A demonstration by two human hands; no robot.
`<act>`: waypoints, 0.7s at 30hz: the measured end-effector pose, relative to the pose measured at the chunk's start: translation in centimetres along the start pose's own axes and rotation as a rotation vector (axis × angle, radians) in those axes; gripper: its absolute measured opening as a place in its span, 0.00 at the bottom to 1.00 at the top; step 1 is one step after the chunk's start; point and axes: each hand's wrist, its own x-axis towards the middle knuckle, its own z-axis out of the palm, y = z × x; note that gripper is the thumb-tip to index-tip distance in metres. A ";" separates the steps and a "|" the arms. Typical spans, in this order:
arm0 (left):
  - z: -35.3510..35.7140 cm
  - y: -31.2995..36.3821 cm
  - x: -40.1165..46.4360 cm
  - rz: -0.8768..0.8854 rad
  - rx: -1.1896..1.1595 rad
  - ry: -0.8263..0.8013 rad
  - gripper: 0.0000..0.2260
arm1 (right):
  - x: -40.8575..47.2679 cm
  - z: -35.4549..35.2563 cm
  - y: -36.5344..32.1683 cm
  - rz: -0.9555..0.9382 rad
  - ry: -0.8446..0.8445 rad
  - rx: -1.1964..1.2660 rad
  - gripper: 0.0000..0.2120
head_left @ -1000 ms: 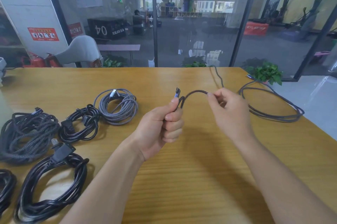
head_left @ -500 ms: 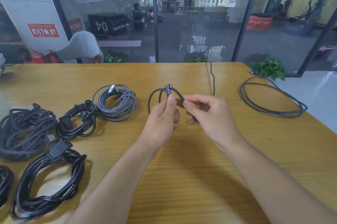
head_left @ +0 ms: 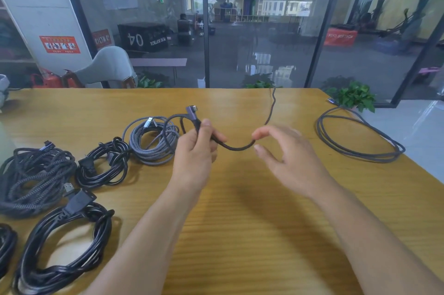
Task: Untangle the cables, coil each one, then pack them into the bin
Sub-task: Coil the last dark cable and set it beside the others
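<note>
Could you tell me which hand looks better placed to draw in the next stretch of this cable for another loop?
Probably the right hand. Its fingers already pinch the dark braided cable on the side that trails away across the table. The left hand grips the started loop just below the angled plug, so it is occupied.

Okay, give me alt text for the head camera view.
Left hand grips a dark braided cable below its angled plug, with the right hand pinching it further along, above a wooden table. Coiled cables lie to the left.
</note>
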 end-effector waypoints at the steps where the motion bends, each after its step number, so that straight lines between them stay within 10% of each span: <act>1: -0.2 0.2 0.1 0.004 -0.009 0.000 0.23 | 0.0 0.0 0.7 -0.011 -0.115 -0.118 0.08; 3: -0.5 0.4 0.1 0.005 0.000 -0.008 0.23 | -0.3 0.6 1.3 -0.019 -0.252 -0.226 0.13; 9: -1.1 0.6 0.0 -0.018 0.051 -0.073 0.23 | 0.3 1.9 0.3 -0.077 0.041 -0.178 0.20; 14: -0.7 -0.5 0.0 -0.005 0.045 -0.146 0.23 | -0.3 2.1 0.7 -0.138 -0.254 -0.133 0.19; 21: -0.8 1.1 -0.4 -0.299 -0.395 -0.301 0.20 | -2.3 1.8 -6.0 0.102 -0.811 0.612 0.17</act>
